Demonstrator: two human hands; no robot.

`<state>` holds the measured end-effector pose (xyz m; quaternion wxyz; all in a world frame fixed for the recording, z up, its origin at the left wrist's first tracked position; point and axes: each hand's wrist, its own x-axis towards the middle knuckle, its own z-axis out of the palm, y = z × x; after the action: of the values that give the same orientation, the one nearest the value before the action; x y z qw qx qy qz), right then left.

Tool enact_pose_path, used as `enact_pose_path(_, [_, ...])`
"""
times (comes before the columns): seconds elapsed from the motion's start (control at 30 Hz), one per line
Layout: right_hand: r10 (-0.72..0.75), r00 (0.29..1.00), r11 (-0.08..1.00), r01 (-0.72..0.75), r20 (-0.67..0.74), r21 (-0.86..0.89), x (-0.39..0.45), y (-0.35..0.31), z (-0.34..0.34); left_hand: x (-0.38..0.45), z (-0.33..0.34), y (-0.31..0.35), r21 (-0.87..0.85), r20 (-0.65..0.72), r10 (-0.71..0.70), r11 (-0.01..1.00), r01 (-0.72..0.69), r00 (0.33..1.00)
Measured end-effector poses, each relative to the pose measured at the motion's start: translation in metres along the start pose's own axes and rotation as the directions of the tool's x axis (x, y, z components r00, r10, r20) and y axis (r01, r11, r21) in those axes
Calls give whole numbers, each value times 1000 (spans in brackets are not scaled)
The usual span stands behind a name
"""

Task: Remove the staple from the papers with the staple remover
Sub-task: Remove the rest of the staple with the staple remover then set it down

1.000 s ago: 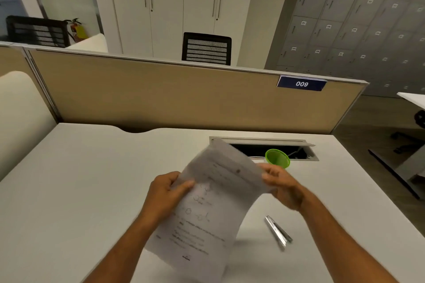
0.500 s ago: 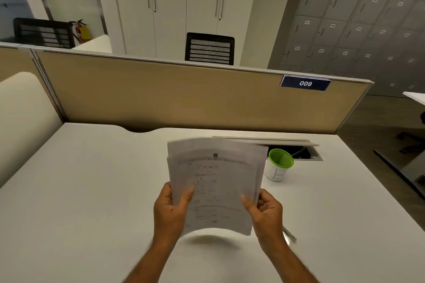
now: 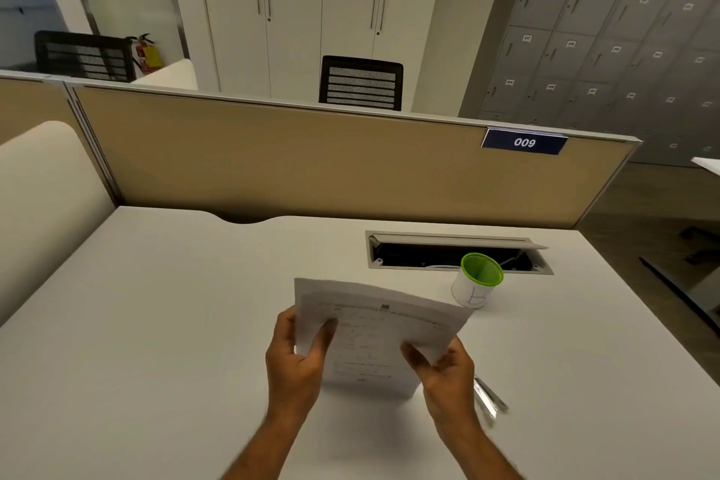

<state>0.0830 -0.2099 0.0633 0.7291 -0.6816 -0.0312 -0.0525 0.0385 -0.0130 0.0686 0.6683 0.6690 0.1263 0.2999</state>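
Observation:
I hold a small stack of printed white papers above the desk, tilted away from me. My left hand grips the stack's left edge with the thumb on top. My right hand grips its lower right corner. The metal staple remover lies flat on the desk just right of my right hand, partly hidden behind it and blurred. The staple itself is too small to make out.
A white cup with a green rim stands beyond the papers to the right. Behind it is an open cable tray set in the white desk. A tan partition closes the desk's far side.
The papers went from being turned at an angle to held upright in both hands, then tilted back and lowered slightly. My right hand shifted from the top edge to the lower right corner.

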Motion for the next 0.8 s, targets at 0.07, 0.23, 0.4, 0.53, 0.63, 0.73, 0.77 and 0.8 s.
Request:
enact_pose_path(0.07, [0, 1000, 998, -1, -16, -59, 1, -2, 1, 2, 1, 0, 40, 9, -7, 999, 7, 1000])
enact_pose_path(0.23, [8, 1000, 990, -6, 11, -139, 3, -8, -1, 5, 4, 4, 57, 6, -36, 998, 35, 999])
enact_pose_path(0.4, [-371, 910, 824, 231, -184, -517, 9, -46, 2, 8, 5, 6, 82, 12, -101, 992, 99, 995])
enact_pose_path(0.53, [-721, 658, 468, 693, 216, -549, 19, -93, 16, 7, 9, 13, 54, 77, -128, 991, 124, 989])
enact_pose_path(0.63, [-658, 599, 323, 773, 457, -546, 25, -112, 37, 5, 13, 19, 44, 110, -88, 996, 83, 990])
enact_pose_path(0.73, [-564, 645, 287, 739, 516, -609, 32, -122, 50, 2, 16, 24, 40, 155, -25, 999, 19, 988])
enact_pose_path(0.77, [-535, 655, 281, 734, 534, -618, 35, -123, 52, 2, 16, 24, 46, 165, -9, 999, 2, 986])
enact_pose_path(0.8, [-509, 660, 277, 733, 553, -621, 37, -125, 53, 2, 16, 23, 54, 170, 2, 998, -12, 985])
